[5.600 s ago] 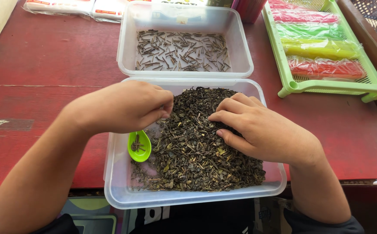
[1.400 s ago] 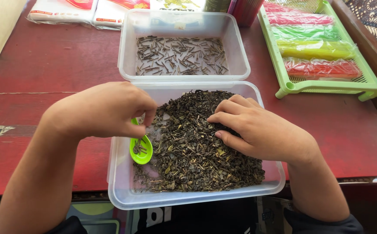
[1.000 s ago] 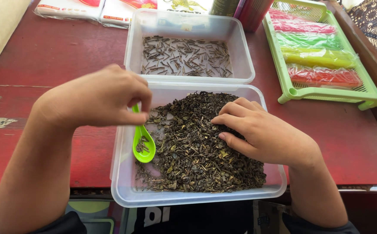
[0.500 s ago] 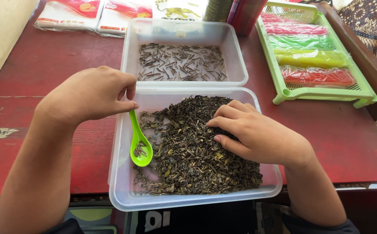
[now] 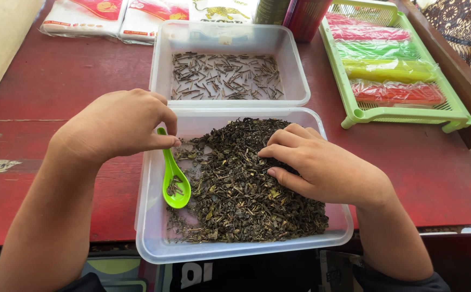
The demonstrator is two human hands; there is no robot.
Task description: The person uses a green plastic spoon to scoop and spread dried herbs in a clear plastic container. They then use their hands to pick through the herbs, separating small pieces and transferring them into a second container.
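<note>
over the near clear tub [image 5: 149, 227], left hand [image 5: 119, 124] pinches the green spoon [image 5: 175, 181] by its handle, bowl carrying stems; right hand [image 5: 322, 167] rests spread, empty, on the tea leaves [image 5: 235, 200].

A spoon [image 5: 175, 181] lies in the near tub [image 5: 154, 246], behind it the stem tub [image 5: 162, 59], a tray [image 5: 349, 86] at right.

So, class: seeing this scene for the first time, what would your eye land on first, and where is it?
Probably the green spoon, held by the left hand at the left of the near tub, which is heaped with dark dried leaves. The right hand rests on that heap. Behind sits a second tub with thin stalks, and at far right a green tray of coloured packets.
</note>
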